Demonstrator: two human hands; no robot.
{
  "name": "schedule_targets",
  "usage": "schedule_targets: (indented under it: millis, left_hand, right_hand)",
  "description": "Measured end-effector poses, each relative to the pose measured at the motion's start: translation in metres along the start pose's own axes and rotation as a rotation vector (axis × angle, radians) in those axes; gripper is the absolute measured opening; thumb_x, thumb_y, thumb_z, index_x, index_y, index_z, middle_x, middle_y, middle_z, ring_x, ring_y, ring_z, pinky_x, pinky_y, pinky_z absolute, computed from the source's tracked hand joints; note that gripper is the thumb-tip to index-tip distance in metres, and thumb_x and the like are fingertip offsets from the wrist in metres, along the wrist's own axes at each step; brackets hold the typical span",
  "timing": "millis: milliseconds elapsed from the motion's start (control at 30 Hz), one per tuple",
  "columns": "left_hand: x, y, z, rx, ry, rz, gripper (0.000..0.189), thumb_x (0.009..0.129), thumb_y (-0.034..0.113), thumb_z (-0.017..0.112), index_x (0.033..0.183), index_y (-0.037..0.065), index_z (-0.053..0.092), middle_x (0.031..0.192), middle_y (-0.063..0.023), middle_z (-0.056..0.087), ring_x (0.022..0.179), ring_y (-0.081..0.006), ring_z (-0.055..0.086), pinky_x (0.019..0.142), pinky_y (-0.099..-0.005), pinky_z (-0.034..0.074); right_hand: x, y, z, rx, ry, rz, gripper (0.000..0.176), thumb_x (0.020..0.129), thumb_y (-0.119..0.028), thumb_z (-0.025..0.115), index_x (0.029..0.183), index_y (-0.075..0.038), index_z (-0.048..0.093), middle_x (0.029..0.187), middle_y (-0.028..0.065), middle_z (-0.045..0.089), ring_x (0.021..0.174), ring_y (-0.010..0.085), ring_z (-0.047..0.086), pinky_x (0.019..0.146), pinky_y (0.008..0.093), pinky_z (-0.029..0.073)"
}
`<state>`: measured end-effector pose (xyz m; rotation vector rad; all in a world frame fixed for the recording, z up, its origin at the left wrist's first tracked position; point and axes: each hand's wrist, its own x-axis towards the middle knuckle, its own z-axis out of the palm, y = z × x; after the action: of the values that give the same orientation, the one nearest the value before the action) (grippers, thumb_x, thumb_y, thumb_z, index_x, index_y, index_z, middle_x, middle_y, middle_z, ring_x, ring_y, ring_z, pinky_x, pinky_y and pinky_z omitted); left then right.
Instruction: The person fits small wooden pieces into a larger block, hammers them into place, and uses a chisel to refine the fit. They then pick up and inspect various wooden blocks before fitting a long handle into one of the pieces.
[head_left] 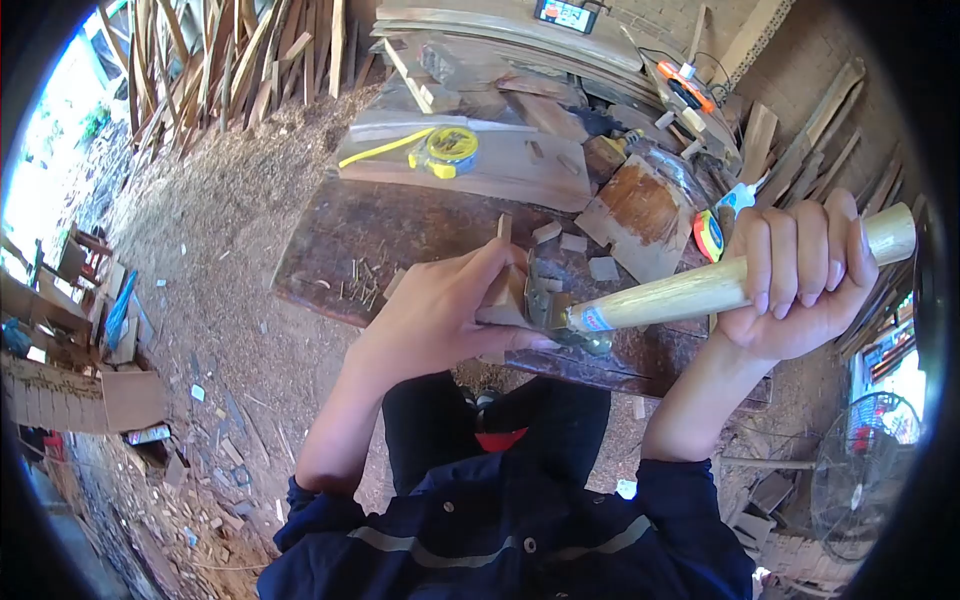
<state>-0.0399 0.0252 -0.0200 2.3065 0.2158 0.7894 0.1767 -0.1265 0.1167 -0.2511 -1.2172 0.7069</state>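
The fingers (785, 255) of the right hand (800, 278) are wrapped fully around the pale shaft of a wooden-handled tool (655, 294). By the left hand (440, 308), thumb and forefinger parted around it, a wooden block (505, 296) is held at the near side of the tabletop (345, 235), beside the tool's metal head (whether they touch cannot be told). Beyond, a yellow tape measure (450, 150) is laid on a flat board (535, 178).
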Motion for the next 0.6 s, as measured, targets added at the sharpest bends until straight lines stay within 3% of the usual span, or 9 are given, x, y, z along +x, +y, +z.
schedule_targets:
  millis: [100, 200, 267, 367, 567, 600]
  left_hand:
    - [0.005, 0.006, -0.003, 0.018, -0.050, -0.048, 0.072, 0.072, 0.043, 0.095, 0.119, 0.003, 0.056, 0.090, -0.0158, 0.070, 0.083, -0.0393, 0.071, 0.071, -0.0416, 0.054]
    - [0.009, 0.008, -0.003, 0.054, -0.059, 0.000, 0.061, 0.082, 0.043, 0.087, 0.122, 0.007, 0.058, 0.091, -0.0140, 0.070, 0.086, -0.0381, 0.072, 0.070, -0.0449, 0.056]
    - [0.012, 0.013, -0.005, 0.090, -0.102, -0.022, 0.060, 0.082, 0.043, 0.087, 0.121, 0.008, 0.058, 0.089, -0.0124, 0.069, 0.085, -0.0372, 0.072, 0.069, -0.0448, 0.055]
    - [0.019, 0.020, -0.010, 0.109, -0.175, -0.053, 0.058, 0.082, 0.042, 0.086, 0.121, 0.009, 0.058, 0.087, -0.0103, 0.068, 0.085, -0.0362, 0.072, 0.068, -0.0450, 0.055]
    - [0.021, 0.015, -0.003, 0.095, -0.180, -0.010, 0.059, 0.082, 0.038, 0.086, 0.123, 0.008, 0.057, 0.091, -0.0116, 0.070, 0.087, -0.0374, 0.072, 0.070, -0.0448, 0.056]
    - [0.022, 0.015, -0.002, 0.090, -0.182, -0.010, 0.060, 0.082, 0.038, 0.087, 0.123, 0.008, 0.056, 0.092, -0.0123, 0.070, 0.087, -0.0380, 0.072, 0.071, -0.0448, 0.056]
  right_hand:
    - [-0.005, 0.001, -0.008, 0.043, 0.042, -0.030, 0.031, 0.107, -0.015, 0.047, 0.076, -0.013, 0.043, 0.052, -0.0030, 0.041, 0.038, 0.0082, 0.035, 0.040, 0.0241, 0.037]
    - [-0.010, 0.000, -0.019, 0.067, 0.057, -0.054, 0.031, 0.106, -0.015, 0.048, 0.076, -0.013, 0.044, 0.052, -0.0030, 0.042, 0.037, 0.0078, 0.036, 0.039, 0.0235, 0.036]
    - [-0.017, -0.002, -0.025, 0.086, 0.082, -0.072, 0.030, 0.106, -0.015, 0.049, 0.076, -0.012, 0.044, 0.052, -0.0030, 0.042, 0.037, 0.0075, 0.035, 0.039, 0.0235, 0.036]
    - [-0.027, -0.010, -0.037, 0.053, 0.049, -0.081, 0.030, 0.109, -0.021, 0.041, 0.080, -0.013, 0.044, 0.055, -0.0028, 0.044, 0.037, 0.0091, 0.039, 0.041, 0.0290, 0.045]
    - [-0.029, -0.017, -0.037, 0.018, -0.009, -0.096, 0.031, 0.110, -0.023, 0.041, 0.081, -0.013, 0.045, 0.055, -0.0022, 0.046, 0.037, 0.0098, 0.040, 0.040, 0.0298, 0.045]
    - [-0.028, -0.018, -0.034, 0.008, 0.036, -0.100, 0.031, 0.108, -0.021, 0.044, 0.078, -0.014, 0.044, 0.052, -0.0032, 0.045, 0.035, 0.0081, 0.038, 0.038, 0.0265, 0.042]
